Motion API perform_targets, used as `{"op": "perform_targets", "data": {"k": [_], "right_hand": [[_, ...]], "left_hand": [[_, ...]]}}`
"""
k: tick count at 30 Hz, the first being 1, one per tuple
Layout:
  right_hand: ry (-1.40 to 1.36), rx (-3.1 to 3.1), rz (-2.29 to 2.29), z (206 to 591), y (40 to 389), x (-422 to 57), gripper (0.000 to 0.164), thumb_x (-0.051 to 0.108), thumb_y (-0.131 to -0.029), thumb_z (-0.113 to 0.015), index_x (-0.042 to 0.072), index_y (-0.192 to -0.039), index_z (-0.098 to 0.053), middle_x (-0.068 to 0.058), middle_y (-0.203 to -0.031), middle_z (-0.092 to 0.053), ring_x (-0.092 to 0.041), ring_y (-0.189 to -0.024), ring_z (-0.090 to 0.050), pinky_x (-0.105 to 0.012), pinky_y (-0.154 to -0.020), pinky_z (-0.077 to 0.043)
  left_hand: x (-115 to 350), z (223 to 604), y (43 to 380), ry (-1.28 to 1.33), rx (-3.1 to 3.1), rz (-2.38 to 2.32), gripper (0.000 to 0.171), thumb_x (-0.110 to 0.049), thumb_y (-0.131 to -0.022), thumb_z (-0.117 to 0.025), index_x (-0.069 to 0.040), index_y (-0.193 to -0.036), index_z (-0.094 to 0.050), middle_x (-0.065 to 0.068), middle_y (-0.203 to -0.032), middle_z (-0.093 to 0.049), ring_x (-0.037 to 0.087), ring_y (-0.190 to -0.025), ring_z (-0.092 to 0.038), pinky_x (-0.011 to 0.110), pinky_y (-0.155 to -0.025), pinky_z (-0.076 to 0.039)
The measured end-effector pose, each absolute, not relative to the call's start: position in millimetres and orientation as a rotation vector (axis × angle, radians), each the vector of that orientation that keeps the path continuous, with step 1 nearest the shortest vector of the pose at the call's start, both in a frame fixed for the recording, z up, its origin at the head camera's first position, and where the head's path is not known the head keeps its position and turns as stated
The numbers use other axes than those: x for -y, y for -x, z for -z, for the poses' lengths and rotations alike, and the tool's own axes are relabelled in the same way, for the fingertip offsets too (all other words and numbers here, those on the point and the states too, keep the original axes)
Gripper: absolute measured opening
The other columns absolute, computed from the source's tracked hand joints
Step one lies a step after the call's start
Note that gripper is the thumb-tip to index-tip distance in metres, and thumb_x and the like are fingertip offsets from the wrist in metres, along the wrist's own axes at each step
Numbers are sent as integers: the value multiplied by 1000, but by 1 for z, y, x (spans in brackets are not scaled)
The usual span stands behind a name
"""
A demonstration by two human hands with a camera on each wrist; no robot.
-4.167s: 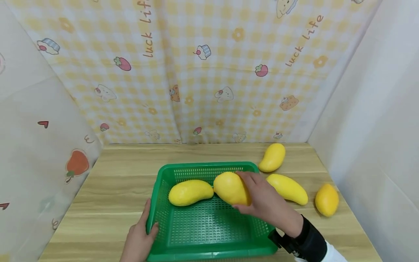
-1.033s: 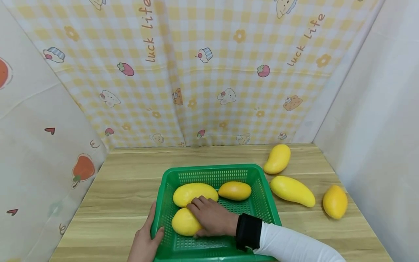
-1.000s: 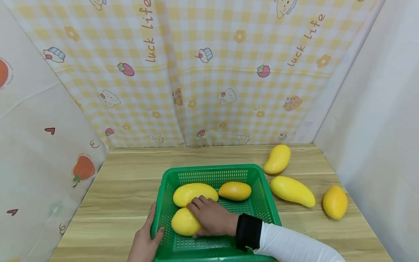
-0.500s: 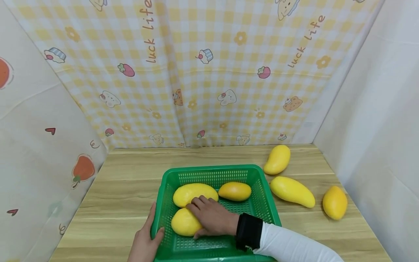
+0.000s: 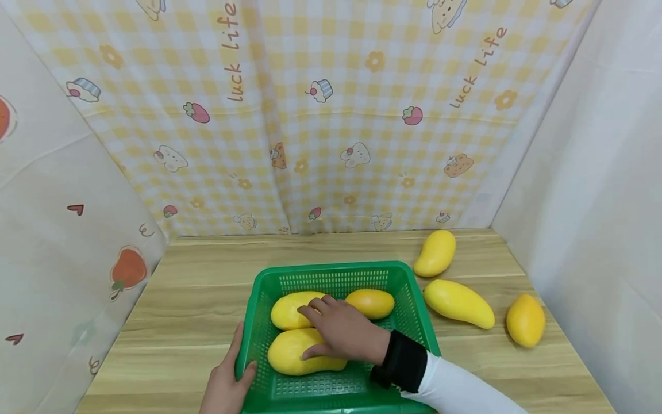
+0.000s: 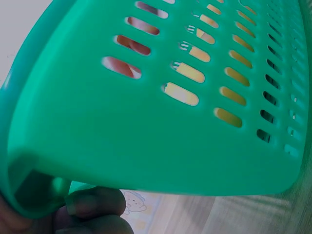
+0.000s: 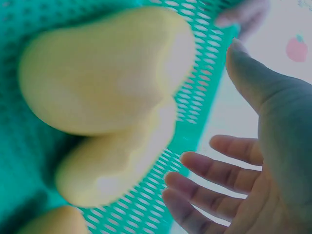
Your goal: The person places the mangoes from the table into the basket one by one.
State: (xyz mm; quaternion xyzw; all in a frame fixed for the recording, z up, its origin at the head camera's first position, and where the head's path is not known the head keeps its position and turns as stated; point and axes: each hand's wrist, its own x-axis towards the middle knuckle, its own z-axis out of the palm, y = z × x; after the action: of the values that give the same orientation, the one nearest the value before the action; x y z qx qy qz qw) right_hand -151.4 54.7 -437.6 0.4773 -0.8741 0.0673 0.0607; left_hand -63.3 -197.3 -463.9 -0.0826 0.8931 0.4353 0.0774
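Three yellow mangoes lie in a green plastic basket: a back-left mango, a smaller, more orange back-right mango and a front mango. Above the left pair hovers my right hand, covering part of them. The right wrist view shows that hand with fingers spread and bare, apart from the large mango. My left hand grips the basket's left rim, thumb inside. In the left wrist view its curled fingers are at the rim beside the perforated wall.
Right of the basket, on the wooden table, lie three more mangoes: one at the back, a long one and an orange one. A checked cloth hangs behind, with pale sheets at both sides.
My right hand has brought the front mango into the basket, let go of it and risen slightly. Earlier it held a mango near the basket's right side. The left hand keeps its hold.
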Motion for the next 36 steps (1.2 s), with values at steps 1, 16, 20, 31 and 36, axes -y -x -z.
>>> {"op": "perform_targets", "data": {"k": [1,16,20,31,36], "right_hand": [[-1439,2642,-229,434,152,-57,73,65,-90,-41,12,-140,-44,-3,-126,-53,-18,-113,-50,-30,-91,-43],[-1154,2642,-424,388,162,-112,66,53,-92,-53,13,-143,-42,-6,-135,-48,-21,-125,-44,-31,-101,-35],[-1057,2641,-467,388,162,-126,65,49,-92,-56,13,-144,-40,-7,-133,-49,-22,-122,-46,-34,-100,-37],[-784,2682,-544,384,167,-168,66,40,-89,-65,10,-143,-41,-13,-129,-50,-29,-116,-49,-38,-87,-46],[-701,2681,-565,387,169,-190,67,32,-86,-72,4,-139,-44,-17,-125,-51,-32,-108,-51,-43,-81,-47]], "left_hand": [[197,464,63,249,-2680,-1296,81,-9,-92,-58,-10,-155,-7,31,-105,-62,20,-69,-62,33,-56,-50],[195,463,62,292,-2681,-1259,81,-10,-91,-58,-9,-155,-8,24,-92,-66,19,-64,-60,34,-54,-48],[195,463,63,287,-2678,-1267,81,-11,-92,-58,-10,-155,-7,24,-91,-66,20,-64,-61,34,-54,-48],[194,465,64,286,-2674,-1305,81,-10,-92,-58,-11,-155,-7,25,-94,-65,21,-67,-63,33,-54,-49],[194,463,63,295,-2667,-1305,80,-10,-92,-58,-11,-155,-7,27,-95,-65,22,-68,-63,33,-55,-50]]}}
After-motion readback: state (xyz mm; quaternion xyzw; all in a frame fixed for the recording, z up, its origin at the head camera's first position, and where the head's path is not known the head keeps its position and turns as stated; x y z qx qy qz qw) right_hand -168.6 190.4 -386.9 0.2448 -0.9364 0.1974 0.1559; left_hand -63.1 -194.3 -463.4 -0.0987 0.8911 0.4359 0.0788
